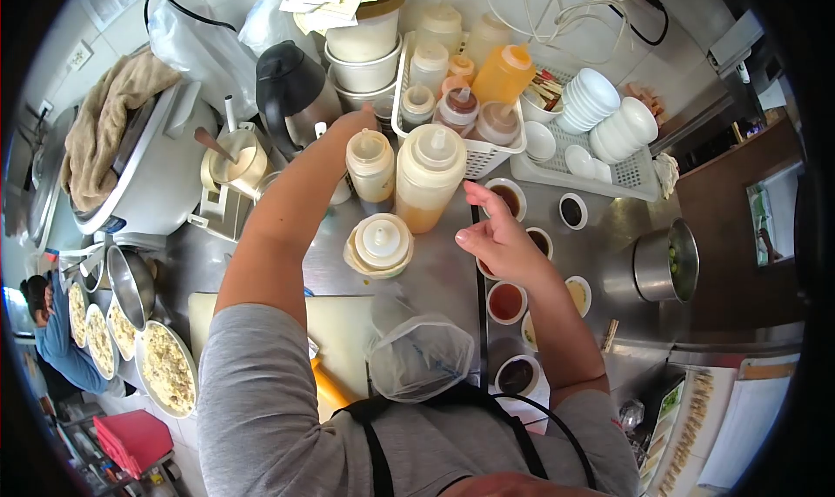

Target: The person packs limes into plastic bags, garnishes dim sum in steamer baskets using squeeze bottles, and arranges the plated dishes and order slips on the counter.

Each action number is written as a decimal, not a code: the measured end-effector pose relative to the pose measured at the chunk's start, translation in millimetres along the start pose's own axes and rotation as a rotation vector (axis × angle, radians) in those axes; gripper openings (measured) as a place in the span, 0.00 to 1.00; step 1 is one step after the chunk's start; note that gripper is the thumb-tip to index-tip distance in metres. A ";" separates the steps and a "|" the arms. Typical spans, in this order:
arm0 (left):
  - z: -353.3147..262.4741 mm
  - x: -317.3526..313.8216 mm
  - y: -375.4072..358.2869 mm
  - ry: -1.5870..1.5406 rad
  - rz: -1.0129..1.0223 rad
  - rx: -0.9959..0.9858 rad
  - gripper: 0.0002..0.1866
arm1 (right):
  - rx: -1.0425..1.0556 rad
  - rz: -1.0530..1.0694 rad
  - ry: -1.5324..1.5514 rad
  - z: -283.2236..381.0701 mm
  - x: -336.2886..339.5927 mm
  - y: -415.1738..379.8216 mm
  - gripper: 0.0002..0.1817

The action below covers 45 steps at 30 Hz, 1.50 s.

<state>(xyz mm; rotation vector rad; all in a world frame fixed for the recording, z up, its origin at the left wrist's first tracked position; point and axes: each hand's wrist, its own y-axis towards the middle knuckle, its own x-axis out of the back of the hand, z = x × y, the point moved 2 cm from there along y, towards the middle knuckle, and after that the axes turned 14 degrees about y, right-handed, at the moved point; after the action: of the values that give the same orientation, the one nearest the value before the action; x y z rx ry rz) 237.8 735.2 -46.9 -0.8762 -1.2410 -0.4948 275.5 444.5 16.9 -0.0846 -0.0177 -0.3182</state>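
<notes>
My left hand [355, 123] reaches behind a small squeeze bottle [371, 166], close to the white basket [487, 162]; its fingers are mostly hidden. Just right of a tall squeeze bottle [430, 180] with yellowish liquid, my right hand [500, 240] has its thumb and fingers apart and holds nothing. A white-lidded container [381, 243] stands in front of both bottles on the steel counter [344, 266]. More sauce bottles, including an orange one [503, 74], stand upright in the basket. Small sauce bowls, one of them red [506, 302], sit around my right forearm.
A black-topped jug [300, 97] and stacked tubs [365, 62] stand at the back. White bowls [622, 132] fill a rack at the right, behind a steel pot [665, 262]. Food plates [167, 371] lie at the left, near a person in blue [65, 340].
</notes>
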 end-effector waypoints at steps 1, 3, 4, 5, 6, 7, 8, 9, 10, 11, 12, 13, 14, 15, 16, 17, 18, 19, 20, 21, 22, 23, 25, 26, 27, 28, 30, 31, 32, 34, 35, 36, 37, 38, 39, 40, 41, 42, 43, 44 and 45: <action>1.4 1.7 -2.6 -0.007 0.012 -0.015 0.20 | 0.000 0.003 -0.006 -0.7 0.7 -0.9 0.34; 5.4 2.3 -8.5 -0.027 0.035 -0.042 0.22 | -0.011 -0.004 0.001 0.8 1.9 -2.6 0.33; 6.7 2.3 -10.6 -0.032 0.045 -0.053 0.22 | -0.016 -0.009 0.003 1.6 2.4 -3.3 0.33; 7.5 2.8 -12.6 -0.038 0.051 -0.059 0.23 | -0.002 -0.008 -0.001 2.7 2.2 -4.4 0.33; 6.4 4.9 -12.8 -0.043 0.051 -0.065 0.24 | 0.011 -0.009 -0.007 3.8 2.4 -5.8 0.33; 6.7 8.0 -13.8 -0.049 0.046 -0.059 0.24 | 0.023 -0.011 -0.012 5.2 3.2 -7.3 0.33; 7.1 11.2 -13.6 -0.052 0.032 -0.044 0.25 | 0.010 -0.016 -0.024 7.3 4.0 -9.6 0.32; 7.0 15.7 -16.2 -0.057 0.011 -0.024 0.26 | -0.003 -0.021 -0.035 10.8 4.6 -12.5 0.32; 8.3 22.1 -19.7 -0.068 -0.021 -0.002 0.26 | -0.016 -0.024 -0.045 13.4 4.9 -15.2 0.31; 9.6 28.5 -23.4 -0.078 -0.052 0.019 0.27 | -0.024 -0.031 -0.056 15.2 5.7 -17.9 0.31; 12.6 36.1 -27.9 -0.088 -0.088 0.042 0.27 | -0.029 -0.037 -0.069 17.9 7.5 -20.6 0.30; 15.8 44.5 -35.1 -0.115 -0.191 0.043 0.26 | -0.032 -0.041 -0.085 21.1 9.6 -23.0 0.29; 18.5 54.0 -41.8 -0.112 -0.237 0.013 0.26 | 0.000 -0.051 -0.066 24.1 12.9 -23.8 0.28; 20.0 74.0 -57.4 -0.110 -0.285 -0.016 0.26 | 0.032 -0.060 -0.050 27.2 17.7 -22.5 0.28; 20.7 94.4 -75.3 -0.107 -0.331 -0.046 0.26 | 0.064 -0.069 -0.032 31.9 20.0 -20.8 0.27; 17.3 113.4 -97.3 -0.106 -0.422 -0.057 0.25 | 0.105 -0.091 0.049 45.5 17.7 -20.7 0.21; 9.3 129.8 -122.1 -0.106 -0.508 -0.068 0.23 | 0.171 -0.094 0.107 63.5 11.4 -20.2 0.22; -1.5 141.0 -146.6 -0.079 -0.604 -0.105 0.24 | 0.229 -0.098 0.169 80.8 1.6 -19.0 0.22; -14.3 147.2 -170.9 -0.054 -0.686 -0.144 0.26 | 0.260 -0.110 0.178 92.1 -9.7 -16.1 0.24; -27.5 150.8 -192.5 -0.035 -0.726 -0.187 0.25 | 0.233 -0.111 0.184 104.4 -20.4 -14.5 0.33; -40.5 152.4 -213.7 -0.018 -0.758 -0.229 0.25 | 0.240 -0.125 0.163 111.5 -32.4 -11.3 0.35; -54.1 153.1 -237.2 -0.008 -0.778 -0.248 0.26 | 0.237 -0.138 0.144 112.4 -44.0 -12.8 0.36; -72.6 149.6 -272.1 -0.022 -0.848 -0.281 0.26 | 0.232 0.014 0.312 112.8 -61.6 -20.9 0.37; -74.4 144.5 -284.8 -0.043 -0.826 -0.261 0.26 | 0.246 0.090 0.389 115.5 -68.3 -26.5 0.37; -75.1 142.1 -296.6 -0.061 -0.817 -0.238 0.27 | 0.197 0.053 0.409 117.6 -71.8 -37.0 0.35; -75.8 140.2 -308.3 -0.077 -0.810 -0.216 0.27 | 0.167 0.086 0.456 117.4 -75.1 -42.3 0.34; -82.2 129.7 -330.2 -0.105 -0.829 -0.276 0.28 | 0.090 0.140 0.556 110.8 -82.9 -56.3 0.32; -84.6 120.8 -335.6 -0.138 -0.833 -0.296 0.30 | 0.111 0.087 0.590 109.8 -88.9 -66.0 0.28; -87.0 114.9 -342.5 -0.173 -0.839 -0.318 0.32 | 0.102 0.041 0.527 107.5 -89.1 -74.7 0.27; -82.9 105.9 -362.1 -0.347 -0.734 -0.305 0.39 | 0.097 -0.048 0.396 101.9 -79.6 -88.4 0.26; -76.7 94.2 -367.4 -0.356 -0.725 -0.243 0.41 | 0.150 -0.044 0.365 97.0 -72.7 -93.4 0.25; -70.9 86.7 -372.5 -0.363 -0.716 -0.181 0.42 | 0.201 -0.028 0.238 89.6 -69.5 -99.2 0.25; -66.8 81.4 -375.1 -0.465 -0.474 -0.122 0.39 | 0.255 -0.012 0.111 81.6 -68.3 -106.1 0.25; -66.2 71.6 -370.9 -0.471 -0.425 -0.117 0.35 | 0.304 0.003 -0.015 78.4 -70.2 -114.5 0.25; -66.2 56.9 -362.2 -0.482 -0.371 -0.113 0.30 | 0.256 -0.013 -0.444 80.1 -76.5 -123.8 0.27; -66.0 48.4 -355.2 -0.478 -0.343 -0.099 0.25 | 0.272 -0.061 -0.671 86.7 -93.5 -131.3 0.26; -65.9 40.2 -347.6 -0.473 -0.316 -0.087 0.20 | 0.276 -0.028 -0.773 83.5 -106.9 -130.6 0.25; -66.1 27.4 -338.0 -0.470 -0.321 -0.089 0.17 | 0.282 0.004 -0.873 77.2 -116.6 -128.4 0.24; -66.4 15.8 -329.1 -0.465 -0.329 -0.092 0.15 | 0.327 0.019 -0.916 68.0 -122.1 -122.7 0.23; -65.5 5.8 -323.1 -0.460 -0.334 -0.094 0.12 | 0.371 0.035 -0.957 55.0 -125.9 -114.1 0.23; -63.8 5.5 -324.6 -0.548 -0.374 -0.072 0.11 | 0.415 0.051 -0.998 46.3 -129.1 -108.9 0.22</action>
<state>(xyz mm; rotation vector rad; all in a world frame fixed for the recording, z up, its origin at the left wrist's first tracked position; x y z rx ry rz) 35.3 492.7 51.5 -0.8717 -1.9186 -0.6207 118.6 385.7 67.7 0.1751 -1.0652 -0.1891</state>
